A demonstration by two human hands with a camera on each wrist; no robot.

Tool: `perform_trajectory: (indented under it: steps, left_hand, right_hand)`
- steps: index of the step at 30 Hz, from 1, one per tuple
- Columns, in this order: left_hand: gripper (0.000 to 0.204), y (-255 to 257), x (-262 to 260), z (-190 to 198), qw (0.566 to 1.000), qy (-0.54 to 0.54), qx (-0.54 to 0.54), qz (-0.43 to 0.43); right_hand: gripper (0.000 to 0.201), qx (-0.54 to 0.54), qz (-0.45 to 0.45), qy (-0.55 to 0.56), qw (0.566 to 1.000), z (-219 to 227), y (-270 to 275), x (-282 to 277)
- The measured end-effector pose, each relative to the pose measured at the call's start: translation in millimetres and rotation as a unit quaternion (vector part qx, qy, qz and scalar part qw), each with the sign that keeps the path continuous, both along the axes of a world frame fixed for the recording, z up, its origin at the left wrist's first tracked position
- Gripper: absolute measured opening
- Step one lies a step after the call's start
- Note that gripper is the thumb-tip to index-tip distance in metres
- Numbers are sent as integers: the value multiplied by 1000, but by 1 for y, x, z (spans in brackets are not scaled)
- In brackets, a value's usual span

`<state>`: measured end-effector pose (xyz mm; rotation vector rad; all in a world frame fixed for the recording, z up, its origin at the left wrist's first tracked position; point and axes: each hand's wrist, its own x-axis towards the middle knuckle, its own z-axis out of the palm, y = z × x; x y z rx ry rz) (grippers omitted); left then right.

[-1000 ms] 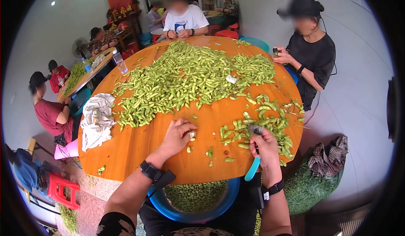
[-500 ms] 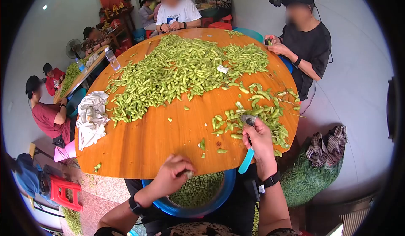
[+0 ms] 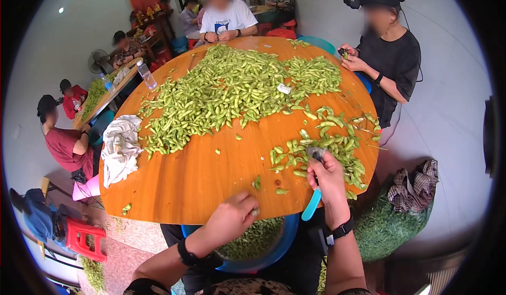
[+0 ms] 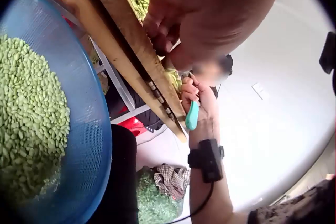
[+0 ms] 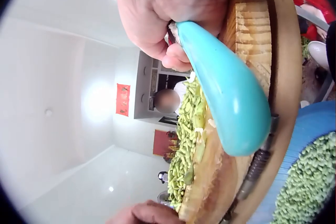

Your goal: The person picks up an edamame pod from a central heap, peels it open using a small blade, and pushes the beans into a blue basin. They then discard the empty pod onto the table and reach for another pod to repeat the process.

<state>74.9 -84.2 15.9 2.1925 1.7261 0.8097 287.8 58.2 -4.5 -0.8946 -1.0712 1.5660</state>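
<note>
My left hand (image 3: 232,218) is over the table's near edge, partly above the blue basin (image 3: 284,242) of shelled green beans, fingers loosely bent. A small pale patch shows at its fingertips. My right hand (image 3: 328,176) grips a tool with a turquoise handle (image 5: 231,92); its working end is hidden in the fist. Something grey (image 3: 316,153) covers a fingertip of that hand. Beside it lies a small heap of green bean pods (image 3: 345,150), with a few loose bits (image 3: 256,183) nearer my left hand.
A large heap of pods (image 3: 221,89) covers the far part of the round wooden table (image 3: 179,184). A white cloth (image 3: 120,150) lies at its left edge, near a bottle (image 3: 146,75). Two people sit around it. A green net sack (image 3: 387,226) stands on the floor at right.
My left hand has come back from the tabletop to the near edge over the basin, then shifted slightly right. Small beans beside it have left the table. My right hand keeps its grip.
</note>
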Motion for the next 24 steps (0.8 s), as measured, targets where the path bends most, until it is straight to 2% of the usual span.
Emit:
perform_trajectory:
  steps: [3, 4, 6, 7, 9, 10, 11, 13, 16, 19, 22, 23, 24]
  left_hand:
    - [15, -23, -14, 18, 985, -29, -140, -97]
    - [15, -24, -20, 27, 985, -27, -140, -97]
    - [20, -21, -35, 47, 944, -96, -241, -203]
    - [25, -13, -51, 41, 952, -56, -209, -217]
    - [26, 12, -64, 51, 982, -23, -187, 10]
    - [26, 29, -74, 49, 996, 52, -55, 38]
    - [26, 46, -85, 40, 987, 127, 77, 64]
    - [26, 72, -106, 15, 990, 109, 67, 52]
    - [19, 80, -107, 5, 991, 102, 70, 44]
    - [10, 66, -87, 15, 997, 4, -68, -33]
    - [11, 82, -90, 25, 997, 74, -34, 8]
    - [12, 95, -93, 28, 992, 101, -17, 76]
    - [12, 111, -99, 28, 992, 101, -12, 76]
  right_hand:
    - [7, 3, 3, 0, 1000, -1, 0, 0]
    - [7, 4, 2, 2, 1000, 0, 0, 0]
    - [8, -1, 0, -3, 1000, 0, 0, 0]
    - [8, 1, 0, -3, 1000, 0, 0, 1]
    - [8, 3, 1, 1, 1000, 1, -1, 0]
    - [8, 7, 2, 2, 1000, 1, -1, 0]
    - [8, 4, 0, 0, 1000, 1, -1, 0]
    - [9, 1, -3, -9, 1000, 1, -2, 0]
    - [10, 5, 0, -19, 1000, 2, -2, 1]
    - [12, 7, 2, -16, 1000, 4, -5, 1]
    - [14, 3, 7, -19, 1000, 3, -3, -1]
    - [14, 0, 7, -20, 1000, 4, -4, 0]
    - [14, -3, 5, -20, 1000, 4, -4, 0]
